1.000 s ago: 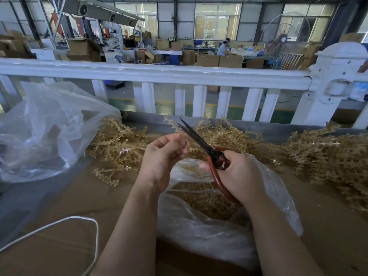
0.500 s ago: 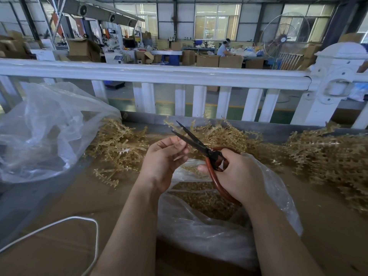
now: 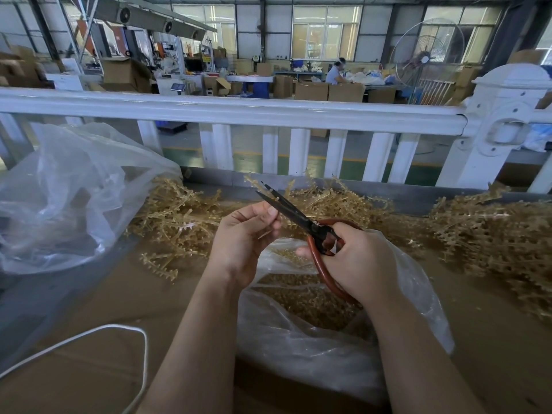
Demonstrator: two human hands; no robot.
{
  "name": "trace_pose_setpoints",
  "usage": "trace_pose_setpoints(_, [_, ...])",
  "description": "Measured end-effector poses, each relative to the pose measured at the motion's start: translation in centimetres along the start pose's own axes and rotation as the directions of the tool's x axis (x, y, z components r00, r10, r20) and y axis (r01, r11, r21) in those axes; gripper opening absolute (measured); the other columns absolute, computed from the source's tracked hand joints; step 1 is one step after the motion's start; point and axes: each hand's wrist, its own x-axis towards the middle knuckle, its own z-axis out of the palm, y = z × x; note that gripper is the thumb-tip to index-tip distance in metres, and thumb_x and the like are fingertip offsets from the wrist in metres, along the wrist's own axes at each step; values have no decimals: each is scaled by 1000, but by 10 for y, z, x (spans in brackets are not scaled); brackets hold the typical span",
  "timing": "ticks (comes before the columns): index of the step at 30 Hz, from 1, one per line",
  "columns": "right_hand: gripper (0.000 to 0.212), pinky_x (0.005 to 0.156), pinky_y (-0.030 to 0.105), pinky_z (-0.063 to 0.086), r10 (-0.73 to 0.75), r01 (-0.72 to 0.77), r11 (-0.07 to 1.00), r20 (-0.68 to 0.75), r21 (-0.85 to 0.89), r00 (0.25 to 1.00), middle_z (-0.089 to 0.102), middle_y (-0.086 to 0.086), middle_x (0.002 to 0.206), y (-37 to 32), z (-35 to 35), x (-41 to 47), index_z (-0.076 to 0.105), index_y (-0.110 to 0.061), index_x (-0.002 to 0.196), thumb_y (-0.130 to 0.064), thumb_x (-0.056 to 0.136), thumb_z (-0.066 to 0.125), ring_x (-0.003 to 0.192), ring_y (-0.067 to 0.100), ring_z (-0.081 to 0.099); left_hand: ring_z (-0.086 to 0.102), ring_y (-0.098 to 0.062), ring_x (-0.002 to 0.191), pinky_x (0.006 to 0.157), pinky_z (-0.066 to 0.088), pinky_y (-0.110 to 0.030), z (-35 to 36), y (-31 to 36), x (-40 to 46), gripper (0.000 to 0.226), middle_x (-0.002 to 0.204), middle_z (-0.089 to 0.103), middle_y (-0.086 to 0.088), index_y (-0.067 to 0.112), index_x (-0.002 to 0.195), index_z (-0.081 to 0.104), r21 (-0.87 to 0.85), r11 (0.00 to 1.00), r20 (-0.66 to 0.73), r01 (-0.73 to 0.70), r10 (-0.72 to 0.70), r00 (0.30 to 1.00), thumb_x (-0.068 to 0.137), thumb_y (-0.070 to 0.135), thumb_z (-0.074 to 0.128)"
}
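Note:
My right hand (image 3: 358, 261) grips red-handled scissors (image 3: 298, 216) whose black blades point up and to the left, slightly parted. My left hand (image 3: 242, 240) is curled beside the blades and pinches a thin tan plastic strip (image 3: 267, 233), mostly hidden by the fingers. Both hands hover above an open clear plastic bag (image 3: 298, 348) that holds small tan cut pieces (image 3: 307, 300). Heaps of tan plastic sprues (image 3: 179, 222) lie on the brown table (image 3: 89, 369) behind the hands, and a larger heap of sprues (image 3: 493, 240) lies to the right.
A big crumpled clear bag (image 3: 65, 192) lies at the left. A white cord (image 3: 119, 333) loops over the near left of the table. A white railing (image 3: 268, 115) runs along the table's far edge; beyond it a factory floor with cardboard boxes and a seated person (image 3: 336, 73).
The scissor blades were together, then parted, and stay slightly parted now. My left hand's fingers have shifted a little at the blades. Both arms stay in place.

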Motion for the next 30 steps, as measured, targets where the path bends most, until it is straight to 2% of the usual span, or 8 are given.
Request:
trace_pose_setpoints(8, [68, 49, 14, 41, -23, 23, 1000, -29, 6, 999, 57, -16, 56, 1, 2, -1, 63, -22, 66, -88, 73, 47, 51, 3, 53, 60, -9, 61, 65, 54, -20, 0, 0, 0, 6, 66, 64, 0, 15, 72, 74, -21, 1000, -8, -3, 3, 1000, 75, 14, 69])
trace_pose_setpoints(11, [60, 48, 9, 31, -18, 19, 1000, -26, 19, 999, 48, -20, 51, 0, 2, -2, 56, -25, 61, -84, 73, 53, 47, -2, 48, 60, -9, 61, 65, 54, -21, -1, 0, 1, 7, 66, 63, 0, 16, 71, 74, -24, 1000, -4, 2, -2, 1000, 75, 14, 69])
trace_pose_setpoints(14, [62, 47, 11, 33, -10, 10, 1000, -22, 21, 1000, 46, -20, 50, 1, 1, -2, 54, -25, 60, -85, 73, 52, 47, -2, 48, 59, -9, 61, 65, 54, -21, -2, 1, 1, 8, 65, 63, 1, 18, 67, 73, -5, 1000, -3, 5, -5, 1000, 74, 14, 70])
trace_pose_setpoints(20, [69, 47, 14, 37, -7, 7, 1000, -27, -3, 1000, 51, -19, 55, -2, -1, -2, 65, -25, 72, -90, 73, 43, 51, 1, 51, 58, -10, 61, 68, 54, -21, 0, 2, 0, 22, 65, 65, 1, 19, 62, 74, 93, 996, 25, -11, 9, 1000, 79, 7, 67])
trace_pose_setpoints(23, [70, 46, 13, 32, 1, -2, 1000, -31, -31, 1000, 54, -17, 56, -1, -2, -2, 67, -25, 76, -91, 73, 43, 51, 2, 51, 58, -9, 60, 69, 54, -20, 3, 0, -2, 35, 64, 65, 2, 20, 61, 74, 140, 990, 52, -31, 24, 998, 87, -1, 62])
trace_pose_setpoints(30, [59, 47, 5, 21, 12, -12, 1000, -59, -7, 998, 40, -26, 52, -7, -4, -3, 55, -29, 65, -87, 73, 49, 47, -8, 41, 59, -9, 61, 70, 54, -20, 2, 0, -2, 37, 64, 65, 2, 20, 61, 74, 127, 991, 53, -34, 28, 998, 88, -2, 61])
